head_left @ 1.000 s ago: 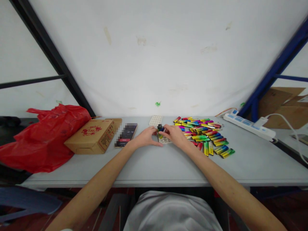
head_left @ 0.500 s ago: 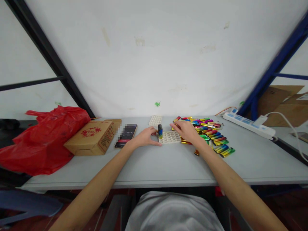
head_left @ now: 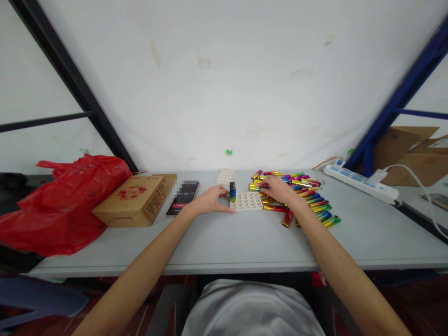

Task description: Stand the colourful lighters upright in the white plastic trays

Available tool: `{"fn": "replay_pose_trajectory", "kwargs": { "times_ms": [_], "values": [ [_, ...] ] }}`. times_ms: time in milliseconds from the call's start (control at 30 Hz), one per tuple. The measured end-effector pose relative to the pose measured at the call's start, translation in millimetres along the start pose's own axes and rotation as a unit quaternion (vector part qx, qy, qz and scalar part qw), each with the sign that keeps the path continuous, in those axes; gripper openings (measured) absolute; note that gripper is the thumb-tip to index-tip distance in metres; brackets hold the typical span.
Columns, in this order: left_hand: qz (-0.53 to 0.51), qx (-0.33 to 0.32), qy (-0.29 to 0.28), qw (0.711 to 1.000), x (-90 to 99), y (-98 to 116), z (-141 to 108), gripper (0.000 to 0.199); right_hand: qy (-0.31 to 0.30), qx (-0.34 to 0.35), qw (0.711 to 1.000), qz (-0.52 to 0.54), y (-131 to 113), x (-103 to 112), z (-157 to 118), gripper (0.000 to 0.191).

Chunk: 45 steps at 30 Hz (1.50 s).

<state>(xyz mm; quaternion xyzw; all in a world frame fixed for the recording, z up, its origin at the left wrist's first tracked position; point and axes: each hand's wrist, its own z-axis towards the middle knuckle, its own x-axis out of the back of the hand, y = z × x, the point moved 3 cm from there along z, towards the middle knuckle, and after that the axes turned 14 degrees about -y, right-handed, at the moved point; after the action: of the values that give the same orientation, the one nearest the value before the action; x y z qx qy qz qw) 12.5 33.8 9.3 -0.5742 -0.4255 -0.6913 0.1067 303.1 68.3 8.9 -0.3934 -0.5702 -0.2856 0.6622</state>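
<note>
My left hand (head_left: 212,199) straddles the left end of a pale tray (head_left: 248,202) with rows of round holes, thumb at the front corner and fingers at the back. Beside its fingertips, dark-topped lighters (head_left: 233,192) with blue and yellow bodies stand upright in the tray's left column. The tray's other visible holes hold nothing. To the right, my right hand (head_left: 278,190) reaches into a loose pile of shiny, multicoloured lighters (head_left: 317,200). Its thumb and fingers are pinched at a lighter lying at the pile's left side; the fingers partly hide it.
A second pale tray (head_left: 226,176) lies near the wall. Leftward are a phone (head_left: 183,198) running a timer, a cardboard box (head_left: 131,198) and a red plastic bag (head_left: 70,205). A white power strip (head_left: 362,183) with a cable lies at the right.
My right hand has moved right, from above the tray's right end to the lighter pile, uncovering the tray's holes. My left hand and the upright lighters have stayed almost still.
</note>
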Motion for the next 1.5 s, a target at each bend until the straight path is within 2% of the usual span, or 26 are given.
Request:
{"fn": "replay_pose_trajectory", "kwargs": {
  "times_ms": [167,367,633,733,900,1033,1133,1233,1333,1433,1500],
  "values": [
    [-0.004,0.006,0.002,1.0,-1.4,-2,1,0.071,-0.001,-0.006,1.0,0.012,-1,-1,3,0.015],
    [0.001,0.006,0.005,1.0,-1.6,-3,0,0.071,-0.034,-0.008,0.998,0.059,2,2,2,0.009],
    [0.001,0.007,0.004,1.0,-2.0,-2,0,0.071,-0.015,-0.015,1.0,0.017,1,-1,-1,0.01],
    [0.01,0.006,0.005,1.0,-1.0,0,0,0.069,0.017,-0.003,0.999,0.031,-2,0,-1,0.012],
    [0.036,0.014,0.009,0.999,1.4,3,-1,0.061,0.144,0.049,0.985,0.083,-13,14,-4,0.015],
    [0.038,0.019,0.017,0.999,1.9,3,-1,0.06,0.215,0.034,0.951,0.22,-17,16,-2,0.022],
    [0.031,0.019,0.02,0.999,0.4,1,-1,0.061,0.22,0.013,0.896,0.385,-18,9,4,0.034],
    [0.022,0.016,0.022,0.999,-1.7,-1,0,0.062,0.199,0.04,0.834,0.513,-27,4,7,0.044],
    [0.011,0.013,0.024,1.0,-2.9,-3,0,0.066,0.148,0.065,0.788,0.594,-42,3,5,0.049],
    [0.01,0.011,0.025,1.0,-3.0,-3,0,0.065,0.084,0.082,0.761,0.638,-58,1,3,0.049],
    [0.014,0.01,0.026,1.0,-2.7,-3,-1,0.064,0.066,0.086,0.761,0.64,-67,-3,4,0.048]
  ]
}}
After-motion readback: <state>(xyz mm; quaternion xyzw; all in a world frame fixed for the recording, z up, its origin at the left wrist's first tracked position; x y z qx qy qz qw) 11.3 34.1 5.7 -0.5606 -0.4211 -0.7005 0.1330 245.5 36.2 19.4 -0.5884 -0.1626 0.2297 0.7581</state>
